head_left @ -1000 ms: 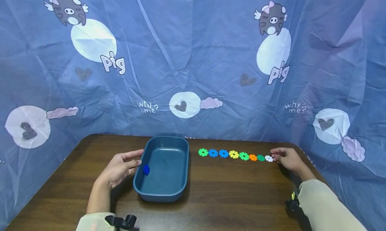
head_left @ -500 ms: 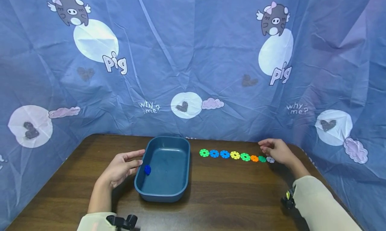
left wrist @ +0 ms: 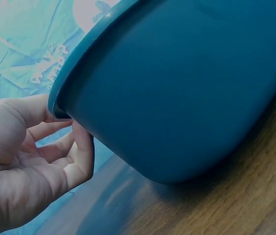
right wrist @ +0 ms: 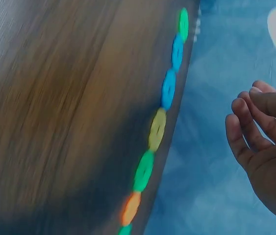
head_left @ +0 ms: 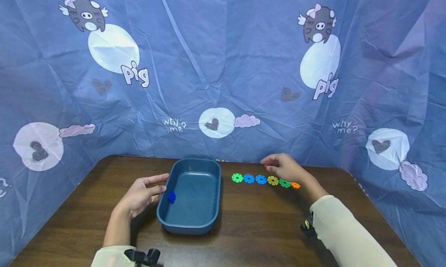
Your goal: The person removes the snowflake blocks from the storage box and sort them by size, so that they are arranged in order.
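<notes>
My left hand [head_left: 141, 195] is at the left side of a blue-green plastic bin [head_left: 189, 227], fingertips touching the outside just under the rim. In the left wrist view, the fingers [left wrist: 81, 147] meet the bin's outer wall. A small dark blue piece [head_left: 172, 197] leans inside against the left wall. My right hand [head_left: 283, 167] hovers over a row of notched plastic snowflake discs, fingers loosely bent and nothing visible between them. From the left, the row has a green disc [head_left: 237, 178], two blue discs [head_left: 261, 179], a yellow disc [head_left: 273, 180], another green disc [head_left: 285, 183] and an orange disc [head_left: 295, 185]. My forearm hides the row's right end.
Everything stands on a dark wooden table [head_left: 251, 228]. A blue patterned curtain [head_left: 223, 65] hangs closely behind the table and at its sides. Black wrist cameras [head_left: 143, 256] sit on both sleeves.
My right hand has left the white disc at the row's right end and moved left, above the row. The left hand stays at the bin, and the discs lie where they were.
</notes>
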`<action>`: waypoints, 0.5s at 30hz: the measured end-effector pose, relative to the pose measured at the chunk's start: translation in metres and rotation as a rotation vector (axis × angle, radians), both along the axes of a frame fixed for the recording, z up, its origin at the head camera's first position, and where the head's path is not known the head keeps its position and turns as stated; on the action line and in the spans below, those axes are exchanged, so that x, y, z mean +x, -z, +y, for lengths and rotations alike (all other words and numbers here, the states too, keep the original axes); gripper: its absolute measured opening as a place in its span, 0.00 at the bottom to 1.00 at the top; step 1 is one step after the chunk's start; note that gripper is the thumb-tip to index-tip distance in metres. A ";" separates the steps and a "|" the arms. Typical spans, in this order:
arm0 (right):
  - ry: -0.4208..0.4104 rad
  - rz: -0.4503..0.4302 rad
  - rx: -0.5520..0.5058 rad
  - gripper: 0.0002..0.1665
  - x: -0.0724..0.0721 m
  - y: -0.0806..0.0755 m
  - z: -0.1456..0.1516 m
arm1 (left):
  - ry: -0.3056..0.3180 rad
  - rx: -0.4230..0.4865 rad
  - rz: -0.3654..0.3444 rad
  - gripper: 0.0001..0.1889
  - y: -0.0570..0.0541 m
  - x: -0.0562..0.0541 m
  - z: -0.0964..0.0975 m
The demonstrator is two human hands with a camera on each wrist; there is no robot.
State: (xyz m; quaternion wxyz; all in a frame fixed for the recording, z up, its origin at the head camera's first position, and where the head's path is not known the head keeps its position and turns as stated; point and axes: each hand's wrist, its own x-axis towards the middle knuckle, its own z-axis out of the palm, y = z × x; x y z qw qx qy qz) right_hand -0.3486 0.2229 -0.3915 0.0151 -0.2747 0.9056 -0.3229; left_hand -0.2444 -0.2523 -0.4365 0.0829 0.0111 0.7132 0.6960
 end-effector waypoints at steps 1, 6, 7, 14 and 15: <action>-0.015 0.009 0.010 0.13 0.001 -0.001 -0.008 | -0.002 -0.001 -0.001 0.28 0.000 0.000 0.000; -0.099 0.017 0.040 0.13 0.005 -0.006 -0.044 | -0.004 -0.001 -0.005 0.28 0.001 0.000 0.000; -0.112 0.012 0.044 0.13 0.006 -0.007 -0.051 | -0.008 0.000 -0.009 0.28 0.001 -0.001 0.000; -0.199 0.022 0.052 0.14 0.014 -0.016 -0.094 | -0.011 -0.008 -0.011 0.28 0.002 -0.002 0.000; -0.212 0.035 0.057 0.14 0.014 -0.016 -0.099 | -0.016 -0.006 -0.013 0.27 0.003 -0.003 0.000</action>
